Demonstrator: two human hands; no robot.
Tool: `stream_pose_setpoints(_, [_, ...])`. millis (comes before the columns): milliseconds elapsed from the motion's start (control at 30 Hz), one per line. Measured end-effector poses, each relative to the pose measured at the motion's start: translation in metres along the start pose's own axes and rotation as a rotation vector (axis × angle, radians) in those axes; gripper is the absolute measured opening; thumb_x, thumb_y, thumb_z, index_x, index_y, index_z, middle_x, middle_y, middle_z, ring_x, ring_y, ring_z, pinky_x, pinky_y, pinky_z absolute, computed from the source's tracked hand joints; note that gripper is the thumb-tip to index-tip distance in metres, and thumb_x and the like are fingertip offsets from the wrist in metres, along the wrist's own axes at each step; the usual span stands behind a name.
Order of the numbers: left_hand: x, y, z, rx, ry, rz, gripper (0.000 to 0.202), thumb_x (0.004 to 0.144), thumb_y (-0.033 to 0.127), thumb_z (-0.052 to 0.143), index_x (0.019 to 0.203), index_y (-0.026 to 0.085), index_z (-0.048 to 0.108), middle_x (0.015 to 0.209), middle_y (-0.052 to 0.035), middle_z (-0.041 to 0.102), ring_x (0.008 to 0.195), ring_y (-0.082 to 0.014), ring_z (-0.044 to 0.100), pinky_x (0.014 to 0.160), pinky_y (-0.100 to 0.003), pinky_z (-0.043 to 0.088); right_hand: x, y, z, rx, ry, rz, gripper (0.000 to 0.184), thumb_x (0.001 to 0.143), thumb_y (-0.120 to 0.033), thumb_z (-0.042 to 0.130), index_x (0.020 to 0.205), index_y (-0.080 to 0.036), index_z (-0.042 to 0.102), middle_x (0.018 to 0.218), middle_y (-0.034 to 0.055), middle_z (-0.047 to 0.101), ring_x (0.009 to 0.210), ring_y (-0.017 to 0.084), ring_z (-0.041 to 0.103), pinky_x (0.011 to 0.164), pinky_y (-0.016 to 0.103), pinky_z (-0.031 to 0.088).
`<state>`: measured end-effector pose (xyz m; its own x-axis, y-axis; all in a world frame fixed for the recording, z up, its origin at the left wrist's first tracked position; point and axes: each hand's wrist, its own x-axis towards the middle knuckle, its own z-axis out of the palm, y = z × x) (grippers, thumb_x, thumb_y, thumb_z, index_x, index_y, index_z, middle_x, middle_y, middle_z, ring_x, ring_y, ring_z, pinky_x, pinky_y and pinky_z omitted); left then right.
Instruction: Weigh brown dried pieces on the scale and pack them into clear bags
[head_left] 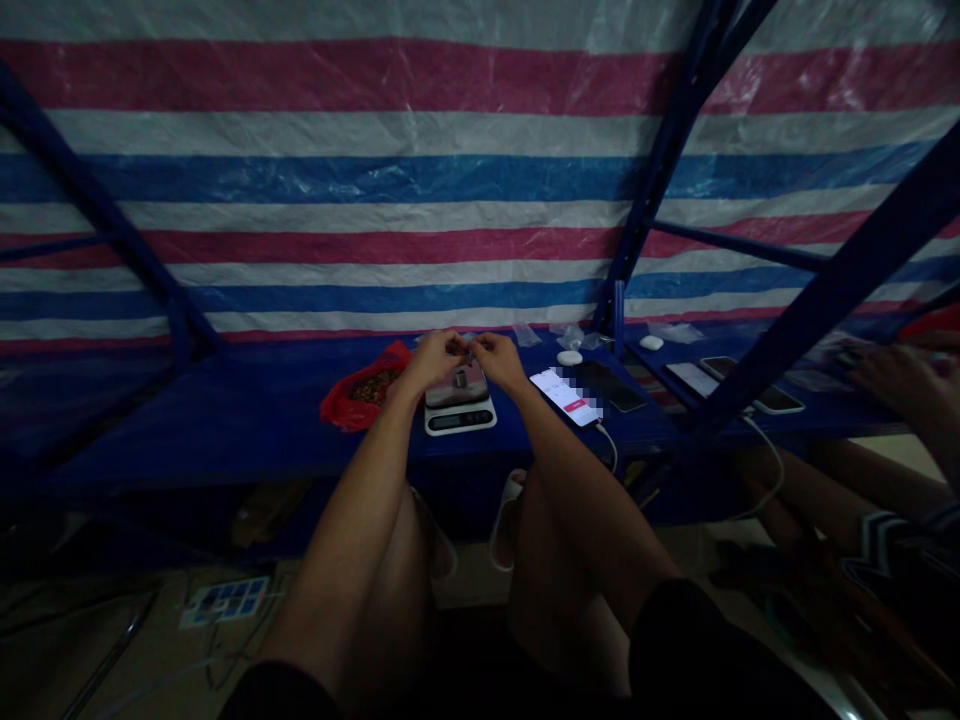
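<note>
My left hand (433, 357) and my right hand (496, 360) meet just above a small white digital scale (460, 414) on the blue shelf (247, 420). Both hands are closed in a pinch on a small clear thing (466, 349) between them, too small to name. A little pouch (465, 381) lies on the scale's platform under my fingers. Left of the scale a red plastic bag (360, 395) lies open, holding brownish bits.
A lit phone (566, 396) with a white cable lies right of the scale, with more phones (694, 378) and white earbud cases (569, 357) farther right. Another person's hand (900, 385) is at the far right. Blue rack struts (840, 290) cross the view. A power strip (223, 602) lies on the floor.
</note>
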<state>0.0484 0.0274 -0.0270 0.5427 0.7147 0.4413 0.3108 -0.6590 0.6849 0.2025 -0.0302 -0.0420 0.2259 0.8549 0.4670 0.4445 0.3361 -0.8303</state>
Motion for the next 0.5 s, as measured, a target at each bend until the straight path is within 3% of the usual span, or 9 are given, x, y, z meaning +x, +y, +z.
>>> stream_pose_setpoints(233, [-0.002, 0.0, 0.004, -0.011, 0.028, -0.007, 0.022, 0.072, 0.016, 0.078, 0.092, 0.014, 0.069, 0.088, -0.0049, 0.076, 0.084, -0.0192, 0.071, 0.079, -0.031, 0.055, 0.003, 0.012, -0.004, -0.163, -0.059, 0.026, 0.025, 0.093, -0.022, 0.054, 0.09, -0.013, 0.077, 0.082, 0.007, 0.078, 0.078, 0.019, 0.07, 0.076, 0.027, 0.053])
stream_pose_setpoints(500, [-0.004, -0.008, 0.006, -0.034, -0.009, -0.009, 0.028, 0.072, 0.014, 0.082, 0.096, 0.014, 0.068, 0.095, -0.0076, 0.075, 0.086, -0.0198, 0.073, 0.081, -0.033, 0.058, 0.003, 0.032, -0.004, -0.244, -0.201, 0.004, 0.01, 0.079, -0.017, 0.072, 0.082, -0.017, 0.081, 0.082, 0.0069, 0.08, 0.081, 0.023, 0.072, 0.08, 0.03, 0.052])
